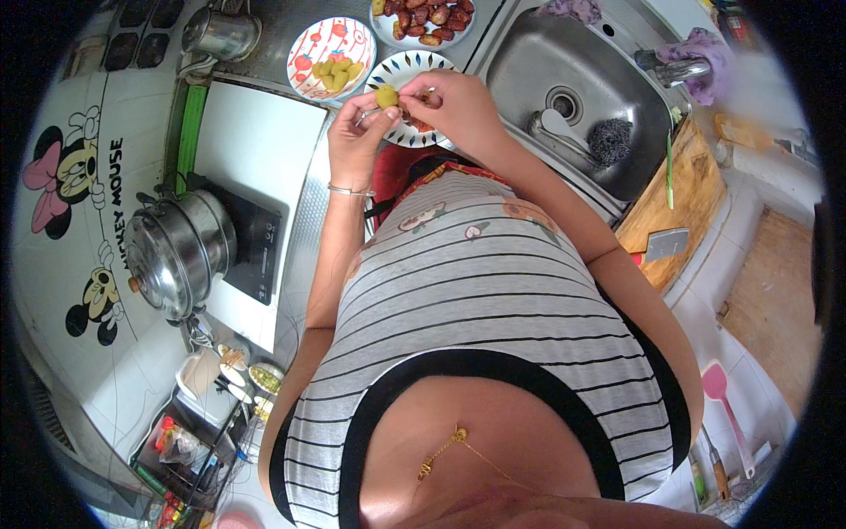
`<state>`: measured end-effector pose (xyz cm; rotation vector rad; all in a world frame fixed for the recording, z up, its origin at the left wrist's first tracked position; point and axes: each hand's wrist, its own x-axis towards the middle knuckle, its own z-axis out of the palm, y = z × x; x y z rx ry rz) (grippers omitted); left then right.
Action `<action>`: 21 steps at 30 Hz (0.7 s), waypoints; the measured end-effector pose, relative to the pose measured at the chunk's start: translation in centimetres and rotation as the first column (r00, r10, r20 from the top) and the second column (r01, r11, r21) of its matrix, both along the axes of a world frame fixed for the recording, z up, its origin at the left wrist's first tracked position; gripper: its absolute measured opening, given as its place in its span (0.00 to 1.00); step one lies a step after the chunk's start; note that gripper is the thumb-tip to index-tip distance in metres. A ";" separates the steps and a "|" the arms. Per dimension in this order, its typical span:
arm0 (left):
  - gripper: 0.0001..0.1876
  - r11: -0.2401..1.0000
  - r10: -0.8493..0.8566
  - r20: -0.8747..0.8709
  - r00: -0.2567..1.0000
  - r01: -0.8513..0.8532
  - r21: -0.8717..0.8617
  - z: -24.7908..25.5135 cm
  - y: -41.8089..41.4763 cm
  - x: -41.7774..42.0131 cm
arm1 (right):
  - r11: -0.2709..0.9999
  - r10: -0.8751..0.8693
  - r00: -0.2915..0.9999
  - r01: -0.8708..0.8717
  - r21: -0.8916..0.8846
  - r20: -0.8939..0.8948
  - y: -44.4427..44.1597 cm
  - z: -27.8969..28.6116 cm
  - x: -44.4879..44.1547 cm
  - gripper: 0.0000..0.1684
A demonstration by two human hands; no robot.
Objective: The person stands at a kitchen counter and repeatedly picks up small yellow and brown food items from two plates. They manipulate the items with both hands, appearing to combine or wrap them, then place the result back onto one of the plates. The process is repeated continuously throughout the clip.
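Above a plate with a dark leaf-pattern rim [390, 73], my left hand [360, 129] holds a small yellow-green piece of food [386, 96] between thumb and fingertips. My right hand [449, 102] meets it from the other side, its fingertips pinched close to the piece; whether they hold anything is too small to tell. Reddish-brown bits [418, 123] lie on that plate, partly hidden by my hands. Several similar yellow-green pieces [340, 81] rest on a red-and-white patterned plate [305, 41] beside it. Behind is a plate of reddish-brown dates [441, 14].
The steel sink [529, 59] on the right holds a white spoon [562, 129] and a dark scouring pad [609, 142]. A cleaver [666, 244] lies on a wooden board [700, 178]. A steel steamer pot [175, 254] stands on an induction cooker [254, 244] at left.
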<state>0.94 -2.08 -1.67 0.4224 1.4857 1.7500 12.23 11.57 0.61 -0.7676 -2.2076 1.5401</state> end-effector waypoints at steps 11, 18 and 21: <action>0.19 0.991 -0.111 0.355 0.928 0.076 0.109 1.2 -0.2 -0.2 | 0.894 0.100 0.992 -0.124 -0.430 -0.080 1.2 -1.7 0.0 0.09; 0.17 0.996 -0.080 0.328 0.941 0.060 0.071 1.5 -0.1 0.0 | 0.851 0.154 0.975 -0.213 -0.480 -0.160 1.1 -3.2 0.0 0.10; 0.17 0.997 -0.066 0.372 0.926 0.044 0.068 1.0 -0.4 -0.4 | 0.885 0.124 0.992 -0.128 -0.447 -0.038 1.4 -0.9 0.6 0.12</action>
